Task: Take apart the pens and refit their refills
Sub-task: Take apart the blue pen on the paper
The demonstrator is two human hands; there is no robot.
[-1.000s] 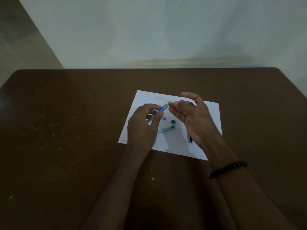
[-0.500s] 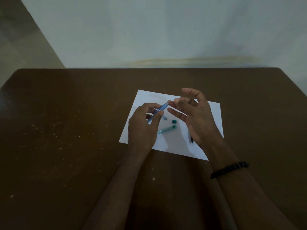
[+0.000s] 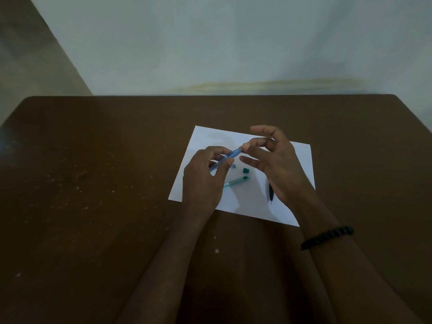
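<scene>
over white paper, left grip [image 3: 201, 181] pinches translucent blue pen [image 3: 228, 157]; right [image 3: 278, 164] spread.

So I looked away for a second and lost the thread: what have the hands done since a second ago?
The right hand has closed in on the far end of the translucent blue pen barrel, its fingertips now touching or pinching that tip. The left hand still grips the barrel. On the white paper sheet, the green pen barrel, small green cap and dark pen lie where they were.
</scene>
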